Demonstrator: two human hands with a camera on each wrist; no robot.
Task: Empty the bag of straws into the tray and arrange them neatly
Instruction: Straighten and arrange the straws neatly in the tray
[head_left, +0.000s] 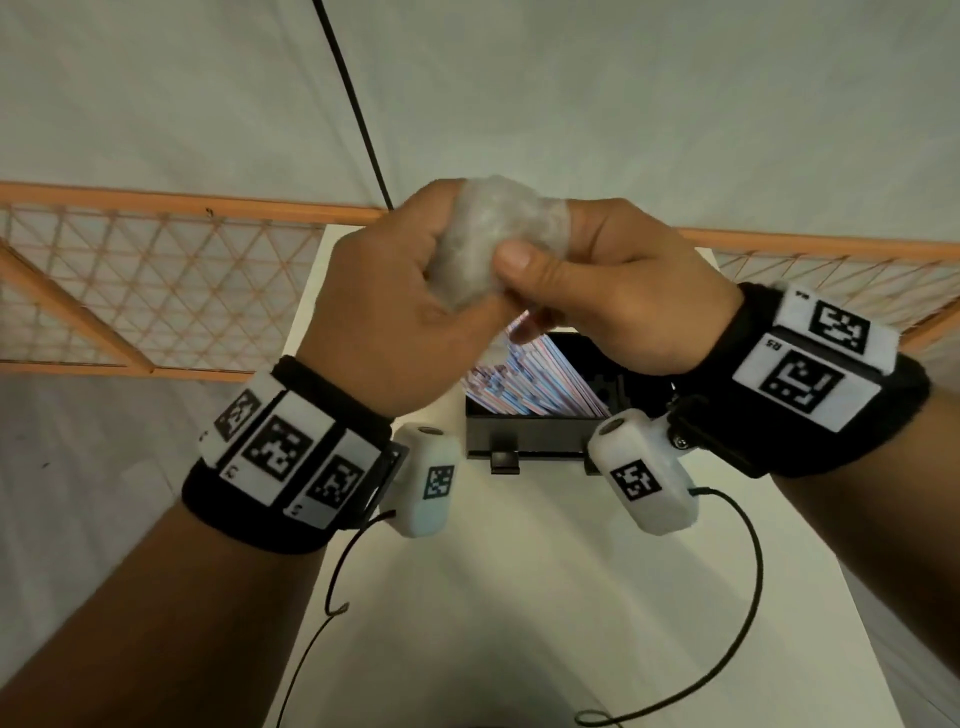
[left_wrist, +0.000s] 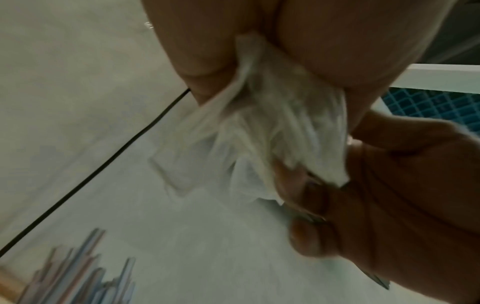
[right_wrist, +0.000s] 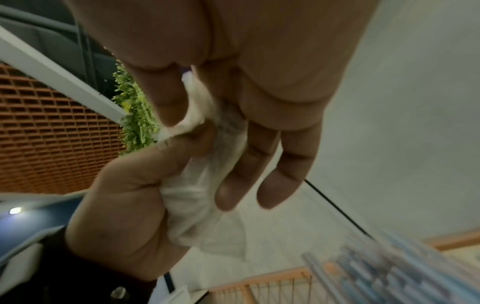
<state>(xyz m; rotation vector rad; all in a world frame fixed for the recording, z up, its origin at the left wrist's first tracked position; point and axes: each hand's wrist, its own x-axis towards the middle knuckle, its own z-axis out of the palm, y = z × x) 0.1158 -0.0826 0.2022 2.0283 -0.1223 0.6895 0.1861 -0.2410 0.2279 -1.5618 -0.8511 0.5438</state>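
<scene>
A: Clear thin plastic, crumpled into a ball: that is the bag, held up in the air between both hands.

B: How does each hand grip it?

A: The left hand has its fingers curled round the left side of the wad, squeezing it. The right hand pinches the right side, with its thumb pressed on the front. In the right wrist view two of its fingers hang fairly straight below the bag, while the others pinch the plastic.

B: And the straws?

A: The straws lie in the tray, a black box on the white table, right under the hands. They are striped in pink, blue and white. They lie roughly side by side, all pointing away from the person, with their far ends uneven.

B: Is anything left inside the bag?

A: I cannot tell; it looks squashed flat, but the wrist views are blurred. The left wrist view shows the bag bunched in pleats between the two hands, and straw ends low in the corner.

B: What else is around?

A: An orange lattice rail runs behind the table, and a black cable crosses the pale wall.
</scene>
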